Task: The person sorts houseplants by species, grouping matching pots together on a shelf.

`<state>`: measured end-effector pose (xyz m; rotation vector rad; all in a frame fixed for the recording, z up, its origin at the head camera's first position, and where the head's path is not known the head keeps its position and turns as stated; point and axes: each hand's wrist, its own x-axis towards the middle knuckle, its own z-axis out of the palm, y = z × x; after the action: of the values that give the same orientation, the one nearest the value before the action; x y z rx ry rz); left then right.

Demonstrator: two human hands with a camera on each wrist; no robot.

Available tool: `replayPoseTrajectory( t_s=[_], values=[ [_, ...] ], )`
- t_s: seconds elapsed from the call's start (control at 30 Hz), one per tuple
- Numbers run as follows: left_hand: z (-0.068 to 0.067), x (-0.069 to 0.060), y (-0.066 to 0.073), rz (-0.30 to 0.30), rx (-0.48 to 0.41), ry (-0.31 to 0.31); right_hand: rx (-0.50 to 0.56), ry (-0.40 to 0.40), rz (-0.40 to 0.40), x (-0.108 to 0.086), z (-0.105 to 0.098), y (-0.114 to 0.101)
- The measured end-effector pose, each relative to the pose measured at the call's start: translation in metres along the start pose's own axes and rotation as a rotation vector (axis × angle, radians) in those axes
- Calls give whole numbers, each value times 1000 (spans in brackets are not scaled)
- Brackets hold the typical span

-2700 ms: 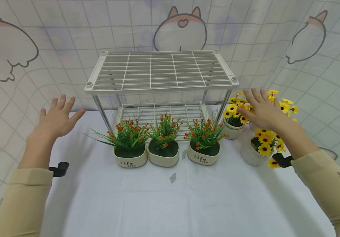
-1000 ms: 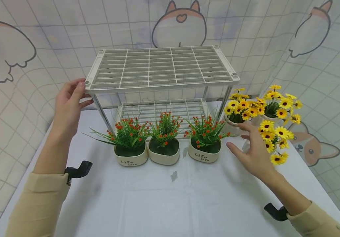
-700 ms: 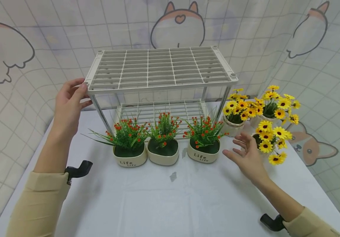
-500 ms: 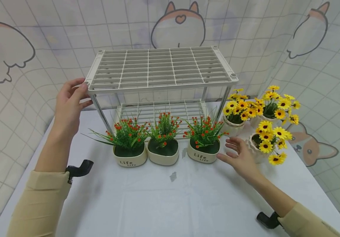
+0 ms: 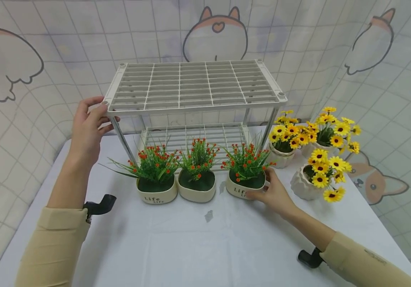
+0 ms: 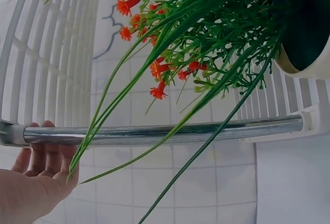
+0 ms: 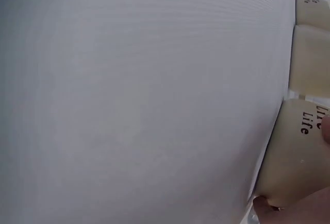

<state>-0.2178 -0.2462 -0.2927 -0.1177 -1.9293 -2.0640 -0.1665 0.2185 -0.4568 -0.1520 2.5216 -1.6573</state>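
Observation:
My left hand (image 5: 88,133) grips the front left corner of the white rack (image 5: 194,108); the left wrist view has the fingers of that hand (image 6: 44,167) curled round the metal post (image 6: 170,134) near its top. With thumb in front and fingers at the side, my right hand (image 5: 273,194) holds the right red-flowered pot (image 5: 235,190). In the right wrist view this cream pot (image 7: 296,157) shows "Life" lettering beside the thumb. The middle pot (image 5: 197,195) and left pot (image 5: 157,197) stand in a row left of it, in front of the rack's lower shelf.
Three pots of yellow flowers stand right of the rack: one near its post (image 5: 281,159), one behind at the right (image 5: 316,148), and a nearer white pot (image 5: 304,187). A tiled-pattern curtain (image 5: 148,44) hangs behind the white-covered table (image 5: 191,247).
The right hand has moved left from beside the yellow flowers and taken hold of the right red-flowered pot. Earlier raised and apart, the left hand now grips the rack's corner.

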Motion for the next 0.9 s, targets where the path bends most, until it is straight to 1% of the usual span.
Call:
replayPoseTrajectory(
  t_s=[0.1,0.23,0.33,0.6,0.9],
  values=[
    [-1,0,-2,10,-22,-17,5,-5,17,2,1,-1],
    [-3,-1,-2,45,-18,-47,9,-14,38,2,0,-3],
    [-3,-1,-2,57,-14,-58,6,-22,40,2,-2,-3],
    [-2,0,-3,66,-24,-61,-23,-26,22,0,-4,-7],
    [-2,0,-2,75,-38,-65,-12,-41,8,2,-7,-7]
  ],
)
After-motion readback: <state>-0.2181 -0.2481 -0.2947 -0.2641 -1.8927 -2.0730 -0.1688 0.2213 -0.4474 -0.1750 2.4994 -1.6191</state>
